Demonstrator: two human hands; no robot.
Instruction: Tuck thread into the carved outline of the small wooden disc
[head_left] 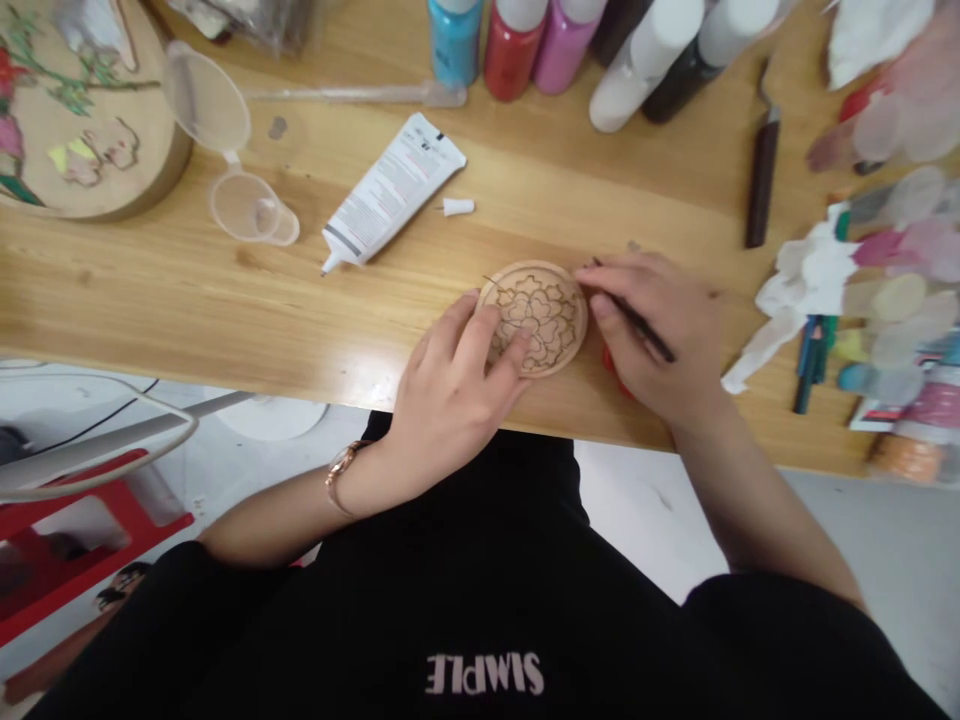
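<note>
A small round wooden disc (541, 305) with a wire flower outline lies near the table's front edge. My left hand (450, 385) rests on its left side, fingertips pressing on the disc, fingers curled. My right hand (656, 335) sits at the disc's right rim, fingers closed around a thin dark tool (637, 320) whose tip points to the disc's upper right edge. A thin loose wire end (491, 282) sticks out at the disc's upper left. Something red shows under my right hand.
A white glue tube (390, 190) and its cap (457, 207) lie behind the disc. A clear funnel and cup (240, 195), paint bottles (517, 40), a dark-handled tool (761, 175), a painted wooden round (75, 110), and coloured pieces with tissue (877, 260) crowd the wooden table (187, 290).
</note>
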